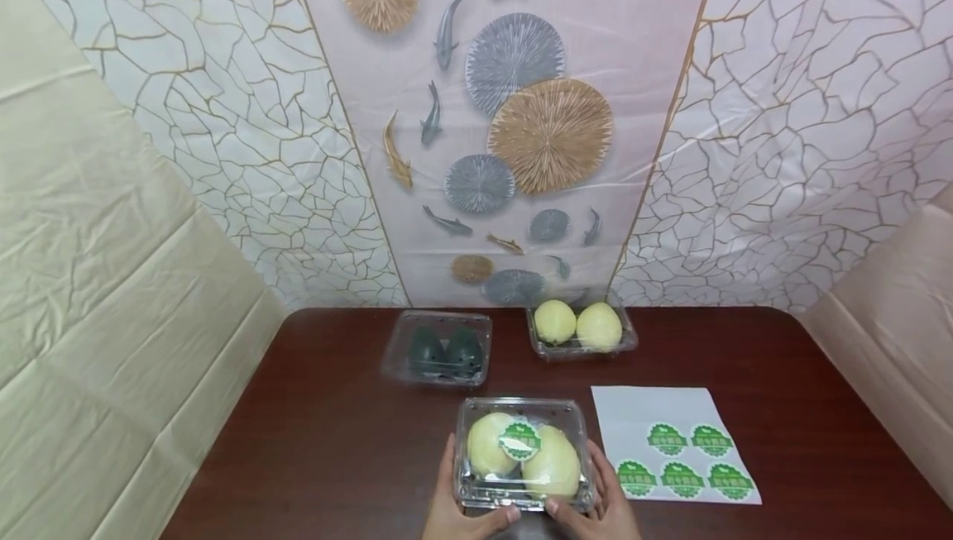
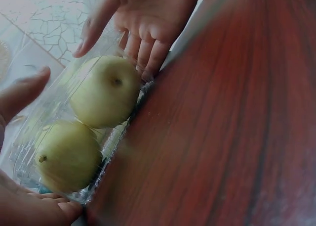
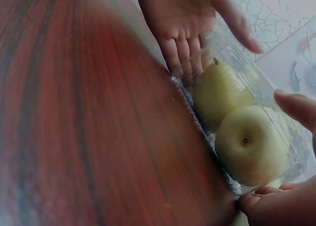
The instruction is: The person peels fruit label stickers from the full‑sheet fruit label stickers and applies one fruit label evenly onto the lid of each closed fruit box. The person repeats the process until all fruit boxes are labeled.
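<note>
nearest me, my left hand [image 1: 457,513] grasps one end of a clear plastic box [image 1: 521,403], held between both hands over the dark table [image 1: 335,457]. two pears [image 1: 553,462] inside probably give it some weight; its thin walls look slick and likely to flex, so low at both ends seems best. my right hand [image 1: 606,511] grasps the other end, beside a sticker sheet [image 1: 625,420].
</note>
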{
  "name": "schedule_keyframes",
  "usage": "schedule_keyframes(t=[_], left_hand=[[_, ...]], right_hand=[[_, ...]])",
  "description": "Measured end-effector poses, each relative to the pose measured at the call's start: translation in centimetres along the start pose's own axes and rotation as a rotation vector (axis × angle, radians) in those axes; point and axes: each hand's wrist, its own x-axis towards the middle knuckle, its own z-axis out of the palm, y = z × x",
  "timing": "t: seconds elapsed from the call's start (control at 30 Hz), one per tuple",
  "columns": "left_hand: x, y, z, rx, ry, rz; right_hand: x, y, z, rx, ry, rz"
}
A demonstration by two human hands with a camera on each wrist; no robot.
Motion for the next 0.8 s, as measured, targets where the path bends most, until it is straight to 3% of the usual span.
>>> schedule_keyframes(t=[0.17, 0.4, 0.8], left_hand=[[0.13, -0.10, 0.06, 0.049, -0.002, 0.034], [0.09, -0.16, -0.01, -0.009, -0.035, 0.002], [-0.44, 0.18, 0.36, -0.008, -0.008, 0.003]], right_hand=[[0.01, 0.00, -0.15, -0.004, -0.011, 0.034], [0.12, 0.11, -0.42, 0.027, -0.043, 0.124], [0.15, -0.10, -0.53, 0.019, -0.043, 0.096]])
